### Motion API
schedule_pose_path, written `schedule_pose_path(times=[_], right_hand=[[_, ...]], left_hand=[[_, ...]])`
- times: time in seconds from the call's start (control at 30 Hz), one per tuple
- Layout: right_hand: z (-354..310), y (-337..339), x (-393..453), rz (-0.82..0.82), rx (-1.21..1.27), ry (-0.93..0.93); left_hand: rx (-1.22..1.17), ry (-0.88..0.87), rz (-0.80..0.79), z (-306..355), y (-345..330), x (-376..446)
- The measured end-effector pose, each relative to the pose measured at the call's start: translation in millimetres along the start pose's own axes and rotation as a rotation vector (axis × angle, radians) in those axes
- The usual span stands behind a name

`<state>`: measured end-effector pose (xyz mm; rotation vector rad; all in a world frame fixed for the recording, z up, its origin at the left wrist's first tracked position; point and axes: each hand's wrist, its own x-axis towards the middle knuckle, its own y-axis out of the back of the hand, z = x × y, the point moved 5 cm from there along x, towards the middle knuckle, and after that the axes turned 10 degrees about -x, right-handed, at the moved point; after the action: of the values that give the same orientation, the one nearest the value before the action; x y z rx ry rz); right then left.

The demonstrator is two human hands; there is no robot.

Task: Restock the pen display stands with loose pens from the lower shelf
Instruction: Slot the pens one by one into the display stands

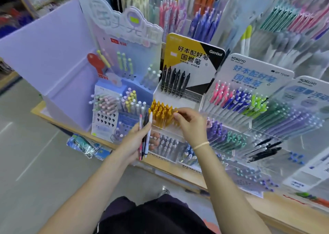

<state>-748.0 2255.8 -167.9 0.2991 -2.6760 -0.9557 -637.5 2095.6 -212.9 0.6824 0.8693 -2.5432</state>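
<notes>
Left hand (136, 141) grips three loose pens (145, 135) upright, just beside the clear stand (160, 94). Right hand (191, 127) pinches a yellow pen (175, 111) at the packed yellow row (161, 113); black pens (175, 81) stand behind.

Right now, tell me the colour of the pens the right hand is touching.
Orange-yellow pens, seen in the head view.

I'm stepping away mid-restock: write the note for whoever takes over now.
Left hand grips a few loose pens, pink, black and white, upright.
Right hand has its fingertips at the yellow pens in the clear stand; whether it pinches one is unclear.
Done: yellow row looks full.
Left: slot the held pens; the black pen row has empty holes.
</notes>
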Motion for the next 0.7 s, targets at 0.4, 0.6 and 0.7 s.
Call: schedule_pose_path(times=[0.4,0.6,0.7], right_hand=[[-13.6,-39.8,-10.3,0.022,-0.223,-0.054],[-22.5,-39.5,-10.7,0.033,-0.294,-0.133],[-30.9,-35.6,-18.7,0.052,-0.379,-0.181]], left_hand=[[0.079,0.075,-0.222,31.1,8.5,23.8],[0.164,0.135,-0.342,43.4,18.2,20.1],[0.197,0.156,-0.403,45.1,19.4,17.5]])
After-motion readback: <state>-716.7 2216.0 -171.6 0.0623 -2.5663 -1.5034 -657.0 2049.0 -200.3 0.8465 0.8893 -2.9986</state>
